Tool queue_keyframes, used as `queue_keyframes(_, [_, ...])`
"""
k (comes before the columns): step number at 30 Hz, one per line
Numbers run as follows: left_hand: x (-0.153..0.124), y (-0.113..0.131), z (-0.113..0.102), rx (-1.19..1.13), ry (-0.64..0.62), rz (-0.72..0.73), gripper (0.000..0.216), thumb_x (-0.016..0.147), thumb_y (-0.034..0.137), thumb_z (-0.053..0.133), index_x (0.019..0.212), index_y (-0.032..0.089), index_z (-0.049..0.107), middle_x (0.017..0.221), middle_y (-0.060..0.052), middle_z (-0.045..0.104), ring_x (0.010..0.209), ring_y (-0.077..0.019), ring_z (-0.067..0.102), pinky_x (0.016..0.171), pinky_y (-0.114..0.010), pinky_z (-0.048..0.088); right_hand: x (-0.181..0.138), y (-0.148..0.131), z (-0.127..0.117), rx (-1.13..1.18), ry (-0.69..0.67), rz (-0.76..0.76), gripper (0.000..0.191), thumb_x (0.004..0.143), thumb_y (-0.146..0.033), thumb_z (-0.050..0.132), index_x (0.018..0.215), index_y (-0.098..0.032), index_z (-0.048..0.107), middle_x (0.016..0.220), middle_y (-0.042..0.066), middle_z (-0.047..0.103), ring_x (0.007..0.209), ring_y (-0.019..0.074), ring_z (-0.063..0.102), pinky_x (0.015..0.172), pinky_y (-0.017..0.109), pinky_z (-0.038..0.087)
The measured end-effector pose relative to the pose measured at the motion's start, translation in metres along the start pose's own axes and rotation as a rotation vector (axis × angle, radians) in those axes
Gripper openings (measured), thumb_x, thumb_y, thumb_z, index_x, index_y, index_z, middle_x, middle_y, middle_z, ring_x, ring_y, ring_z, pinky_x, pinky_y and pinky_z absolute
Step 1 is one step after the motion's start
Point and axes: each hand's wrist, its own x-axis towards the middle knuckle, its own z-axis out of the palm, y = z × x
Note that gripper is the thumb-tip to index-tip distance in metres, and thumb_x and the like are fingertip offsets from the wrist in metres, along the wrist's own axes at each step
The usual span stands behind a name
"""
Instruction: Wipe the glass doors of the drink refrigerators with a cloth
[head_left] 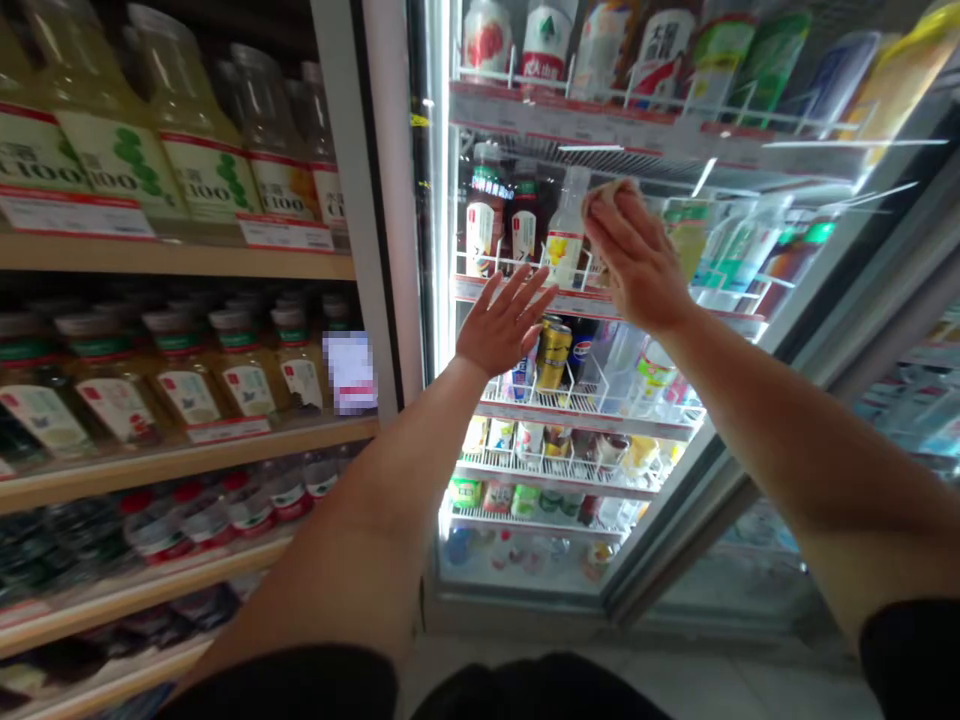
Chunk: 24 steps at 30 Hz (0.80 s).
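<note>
My right hand (pixel 643 265) is raised against the glass door (pixel 637 350) of a lit drinks fridge. Under its fingers is a bunched, light brownish cloth (pixel 611 190), partly covered by the hand. Lower and to the left, my left hand (pixel 501 325) has its fingers spread, palm toward the same glass. It holds nothing; whether it touches the pane I cannot tell. Behind the glass, close to the hands, stand a bottle with a yellow-fruit label (pixel 564 245), dark tea bottles (pixel 486 215) and a gold can (pixel 553 355).
Wooden shelves (pixel 180 262) with rows of bottled drinks run along the left. A grey metal door frame (pixel 712 480) slants down at the right, beside another glass-fronted section. Pale floor (pixel 735 685) shows at the bottom.
</note>
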Motion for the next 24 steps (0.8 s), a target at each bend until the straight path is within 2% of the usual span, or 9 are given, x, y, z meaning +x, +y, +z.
queue_keyframes(4, [0.000,-0.001,0.002,-0.018,0.017,0.006,0.064,0.107,0.032,0.042,0.168,0.020,0.025,0.172,-0.007,0.025,0.162,-0.0239,0.005,0.136,-0.051,0.005,-0.019,0.055,-0.028,-0.051,0.157,0.138,0.055,0.110,-0.032,0.037,0.164,-0.019,0.036,0.174,0.005,0.031,0.165,0.0293,0.013,0.134,0.057,0.018])
queue_keyframes(6, [-0.001,-0.002,0.003,-0.028,0.026,0.007,0.065,0.107,0.032,0.043,0.168,0.021,0.023,0.173,-0.008,0.025,0.162,-0.0247,0.007,0.136,-0.052,0.006,-0.037,0.085,-0.040,-0.045,0.255,0.213,0.056,0.112,-0.036,0.032,0.165,-0.019,0.033,0.175,0.005,0.026,0.165,0.0310,0.012,0.134,0.058,0.012])
queue_keyframes(8, [-0.001,-0.002,0.003,-0.039,0.026,0.011,0.068,0.107,0.031,0.044,0.169,0.021,0.020,0.173,-0.008,0.025,0.162,-0.0258,0.008,0.136,-0.053,0.008,-0.061,0.114,-0.047,-0.073,0.343,0.289,0.058,0.111,-0.042,0.035,0.165,-0.019,0.033,0.176,0.006,0.026,0.164,0.0343,0.014,0.134,0.057,0.012])
queue_keyframes(11, [-0.001,-0.002,0.003,-0.053,0.026,0.015,0.071,0.106,0.030,0.045,0.170,0.022,0.015,0.173,-0.008,0.024,0.162,-0.0266,0.009,0.135,-0.054,0.009,-0.102,0.152,-0.048,-0.114,0.474,0.338,0.058,0.113,-0.044,0.027,0.166,-0.021,0.033,0.175,0.004,0.027,0.162,0.0382,0.016,0.132,0.058,0.010])
queue_keyframes(15, [-0.001,-0.001,0.004,-0.035,0.040,0.014,0.071,0.106,0.030,0.044,0.170,0.022,0.013,0.173,-0.008,0.024,0.162,-0.0263,0.010,0.136,-0.054,0.010,-0.141,0.184,-0.041,-0.074,0.571,0.381,0.060,0.111,-0.050,0.033,0.166,-0.023,0.034,0.175,0.000,0.027,0.161,0.0422,0.014,0.131,0.056,0.000])
queue_keyframes(19, [0.000,-0.001,0.003,-0.050,0.015,0.005,0.070,0.106,0.029,0.044,0.170,0.023,0.016,0.173,-0.007,0.024,0.162,-0.0263,0.011,0.135,-0.055,0.011,-0.138,0.182,-0.037,-0.095,0.576,0.440,0.060,0.111,-0.048,0.030,0.166,-0.024,0.035,0.174,0.000,0.028,0.161,0.0430,0.014,0.131,0.060,0.000])
queue_keyframes(21, [0.000,-0.001,0.002,-0.056,0.012,0.005,0.069,0.106,0.029,0.043,0.169,0.022,0.018,0.173,-0.008,0.025,0.162,-0.0262,0.010,0.135,-0.055,0.011,-0.122,0.163,-0.035,-0.100,0.525,0.445,0.059,0.110,-0.044,0.030,0.166,-0.022,0.034,0.174,0.002,0.028,0.162,0.0417,0.016,0.132,0.062,0.004])
queue_keyframes(24, [0.000,-0.001,0.002,-0.069,0.000,-0.002,0.068,0.106,0.028,0.042,0.169,0.021,0.019,0.173,-0.008,0.024,0.162,-0.0258,0.008,0.135,-0.054,0.008,-0.089,0.115,-0.027,-0.100,0.427,0.394,0.059,0.108,-0.034,0.034,0.165,-0.019,0.036,0.174,0.007,0.030,0.162,0.0374,0.018,0.133,0.060,0.014])
